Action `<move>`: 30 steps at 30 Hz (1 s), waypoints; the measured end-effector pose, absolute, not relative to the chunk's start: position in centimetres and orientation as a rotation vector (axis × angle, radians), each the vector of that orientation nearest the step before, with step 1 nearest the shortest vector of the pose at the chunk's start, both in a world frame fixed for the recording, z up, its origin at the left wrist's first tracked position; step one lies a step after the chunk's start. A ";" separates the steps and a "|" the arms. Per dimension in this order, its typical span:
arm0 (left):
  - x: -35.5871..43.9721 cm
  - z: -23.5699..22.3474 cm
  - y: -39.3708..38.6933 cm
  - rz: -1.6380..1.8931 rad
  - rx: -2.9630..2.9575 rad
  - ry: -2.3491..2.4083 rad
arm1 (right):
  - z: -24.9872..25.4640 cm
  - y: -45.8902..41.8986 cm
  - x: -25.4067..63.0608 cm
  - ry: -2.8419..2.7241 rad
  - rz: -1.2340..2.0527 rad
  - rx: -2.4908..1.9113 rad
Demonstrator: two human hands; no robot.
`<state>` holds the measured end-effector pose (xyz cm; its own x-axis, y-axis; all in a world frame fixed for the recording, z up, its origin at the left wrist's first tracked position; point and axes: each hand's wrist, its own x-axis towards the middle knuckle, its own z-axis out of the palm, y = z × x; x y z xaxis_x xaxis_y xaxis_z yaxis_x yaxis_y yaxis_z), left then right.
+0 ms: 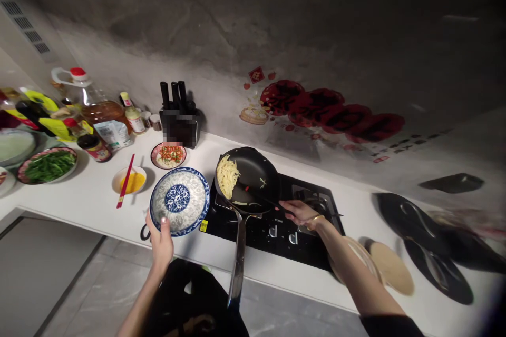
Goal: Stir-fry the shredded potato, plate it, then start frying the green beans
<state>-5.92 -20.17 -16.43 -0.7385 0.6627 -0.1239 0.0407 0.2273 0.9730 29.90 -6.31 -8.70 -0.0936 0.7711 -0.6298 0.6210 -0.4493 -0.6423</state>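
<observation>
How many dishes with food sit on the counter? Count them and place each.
3 clear: greens plate far left, yellow-sauce bowl under red chopsticks, chopped-pepper dish by the knife block. More cut off at the left edge.

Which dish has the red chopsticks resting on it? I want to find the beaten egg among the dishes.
The small pale bowl with yellow liquid, left of the blue patterned plate held by the left hand. The red chopsticks lie across it; the other dishes carry none.

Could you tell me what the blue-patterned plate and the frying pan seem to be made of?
Plate: likely glazed ceramic, glossy with a printed blue-and-white pattern. Frying pan: dark matte inside, probably non-stick coated metal; its long handle shines like bare steel.
</observation>
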 end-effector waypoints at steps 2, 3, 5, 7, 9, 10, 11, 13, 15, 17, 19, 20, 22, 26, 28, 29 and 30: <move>-5.7 -15.9 -19.8 1.523 0.674 1.989 | -9.7 -6.9 29.7 -1.423 1.667 -1.997; -5.7 -15.8 -19.6 1.525 0.695 1.982 | -10.1 -7.2 29.8 -1.353 1.710 -1.970; -5.5 -15.8 -19.1 1.544 0.751 1.955 | -10.9 -8.2 30.2 -1.249 1.746 -1.907; -5.4 -15.9 -18.5 1.560 0.808 1.927 | -11.7 -9.2 30.5 -1.167 1.767 -1.843; -5.3 -15.8 -17.9 1.558 0.831 1.908 | -12.4 -10.3 30.7 -1.111 1.766 -1.792; -5.2 -15.7 -17.6 1.553 0.829 1.898 | -12.7 -10.7 30.7 -1.090 1.760 -1.771; -5.0 -15.5 -17.2 1.550 0.824 1.883 | -12.8 -11.2 30.8 -1.070 1.752 -1.753; -4.7 -15.0 -16.5 1.545 0.814 1.843 | -12.9 -11.9 31.0 -1.026 1.724 -1.728; -4.2 -14.3 -15.8 1.535 0.802 1.790 | -12.4 -12.5 31.5 -0.996 1.684 -1.712; -3.5 -13.6 -14.9 1.518 0.784 1.723 | -11.3 -13.1 32.0 -0.991 1.638 -1.703; -2.6 -13.0 -13.9 1.516 0.773 1.657 | -9.7 -13.6 32.7 -1.001 1.595 -1.704; -2.1 -12.8 -13.5 1.517 0.771 1.629 | -8.7 -13.9 33.0 -1.005 1.571 -1.710; -1.0 -12.4 -12.7 1.512 0.758 1.580 | -6.7 -14.5 33.5 -1.007 1.539 -1.735; 1.1 -11.9 -11.5 1.459 0.690 1.466 | -3.5 -15.6 34.1 -1.064 1.504 -1.763; 2.1 -11.7 -11.2 1.437 0.659 1.399 | -2.5 -16.1 33.8 -1.124 1.456 -1.789; 2.5 -11.6 -11.1 1.438 0.643 1.367 | -2.1 -16.3 33.5 -1.156 1.414 -1.813; 2.9 -11.5 -11.0 1.447 0.630 1.334 | -1.8 -16.6 33.0 -1.196 1.359 -1.835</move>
<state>2.88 -10.97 -11.49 -0.3381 0.9065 -0.2529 -0.3256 0.1395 0.9352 33.01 -16.56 -1.75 0.0899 0.8911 -0.4448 0.3279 -0.4481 -0.8317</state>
